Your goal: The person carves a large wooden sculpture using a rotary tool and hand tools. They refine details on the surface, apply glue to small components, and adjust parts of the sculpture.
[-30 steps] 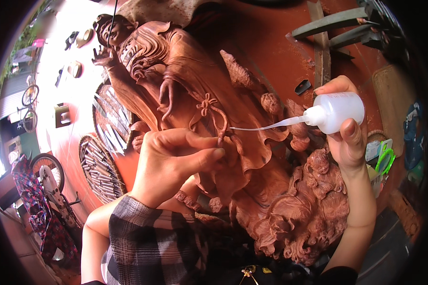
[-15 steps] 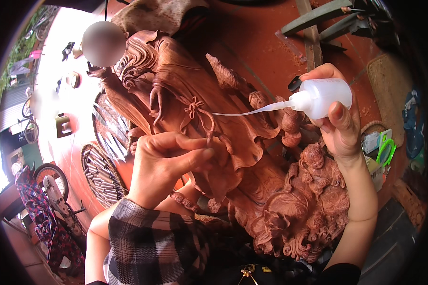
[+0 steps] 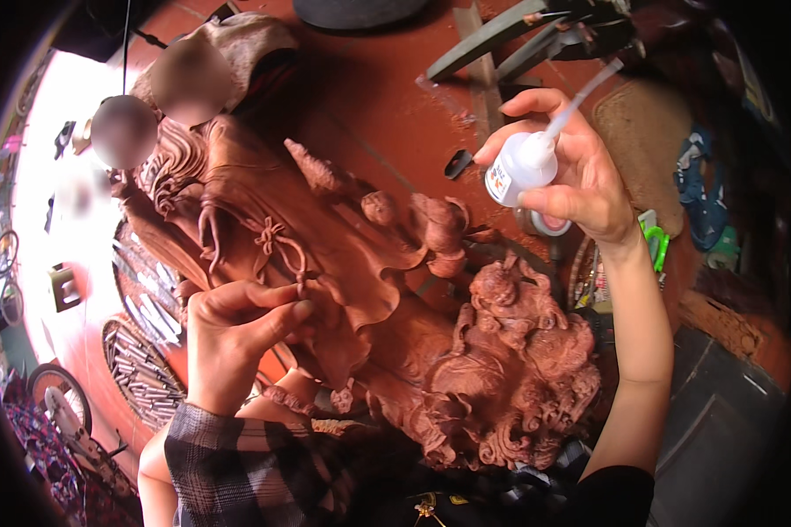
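A large reddish-brown wood carving (image 3: pixel 395 347), a robed figure with a cluster of knobbly carved forms at its base, lies slanting before me. My left hand (image 3: pixel 237 334) pinches the lower end of a thin carved wooden cord (image 3: pixel 292 261) between thumb and forefinger, just below a carved knot. The exact contact is partly hidden by the fingertips. To the right of the carving, my right hand (image 3: pixel 571 176) grips a small white squeeze bottle (image 3: pixel 520 171). Its long thin nozzle (image 3: pixel 589 92) points up and to the right, away from the wood.
Left of the carving stand a basket of chisels (image 3: pixel 141 364) and another with flat blades (image 3: pixel 152 299). On the red floor lies a small black object (image 3: pixel 457 163). Further right are blue sandals (image 3: pixel 701 198) and a bright green item (image 3: pixel 656 239). A wooden frame (image 3: pixel 492 53) stands far right.
My right hand has tipped the bottle, so its nozzle has swung from pointing left over the carving to up and right. The left hand keeps its pinch. The whole view has shifted.
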Motion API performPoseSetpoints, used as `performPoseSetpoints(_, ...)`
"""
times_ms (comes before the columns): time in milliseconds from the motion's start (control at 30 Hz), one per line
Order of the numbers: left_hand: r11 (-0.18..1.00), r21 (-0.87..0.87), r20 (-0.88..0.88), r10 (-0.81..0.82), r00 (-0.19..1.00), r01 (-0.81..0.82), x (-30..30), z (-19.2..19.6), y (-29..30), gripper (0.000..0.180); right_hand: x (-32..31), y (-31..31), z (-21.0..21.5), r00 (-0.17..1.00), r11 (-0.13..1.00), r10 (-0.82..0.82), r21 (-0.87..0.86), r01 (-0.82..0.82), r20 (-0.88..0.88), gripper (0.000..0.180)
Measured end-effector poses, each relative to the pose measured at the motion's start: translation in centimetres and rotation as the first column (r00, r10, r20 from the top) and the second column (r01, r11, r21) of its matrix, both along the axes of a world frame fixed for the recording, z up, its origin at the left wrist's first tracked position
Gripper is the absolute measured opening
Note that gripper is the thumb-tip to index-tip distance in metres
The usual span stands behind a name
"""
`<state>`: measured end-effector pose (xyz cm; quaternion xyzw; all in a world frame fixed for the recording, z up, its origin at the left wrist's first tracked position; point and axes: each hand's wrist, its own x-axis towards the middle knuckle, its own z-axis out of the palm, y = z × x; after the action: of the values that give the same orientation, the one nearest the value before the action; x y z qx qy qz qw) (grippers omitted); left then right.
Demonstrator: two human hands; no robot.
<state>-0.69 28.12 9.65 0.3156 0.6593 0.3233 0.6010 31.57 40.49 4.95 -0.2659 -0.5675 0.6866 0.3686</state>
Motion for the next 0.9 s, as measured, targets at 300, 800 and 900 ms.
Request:
performPoseSetpoints(300, 0.998, 0.013, -0.009, -0.053, 0.999, 0.053, 0.4, -0.2, 0.5, 0.008, 13.3, 3.7, -13.5, 0.63, 0.819, -0.573, 0.333, 0.468, 0.524, 0.037)
performPoseSetpoints(800, 0.999, 0.017, -0.041, -0.026, 0.999, 0.027, 0.2, 0.0, 0.0, 0.007, 10.9, -4.1, -9.7, -0.241, 0.895, -0.405, 0.436, 0.094, 0.882, 0.086)
performPoseSetpoints(900, 0.999, 0.021, -0.031, -0.034, 0.999, 0.034, 0.3, -0.1, 0.2, 0.008, 8.6, -5.9, -8.9, -0.241, 0.925, -0.362, 0.38, 0.032, 0.901, 0.083)
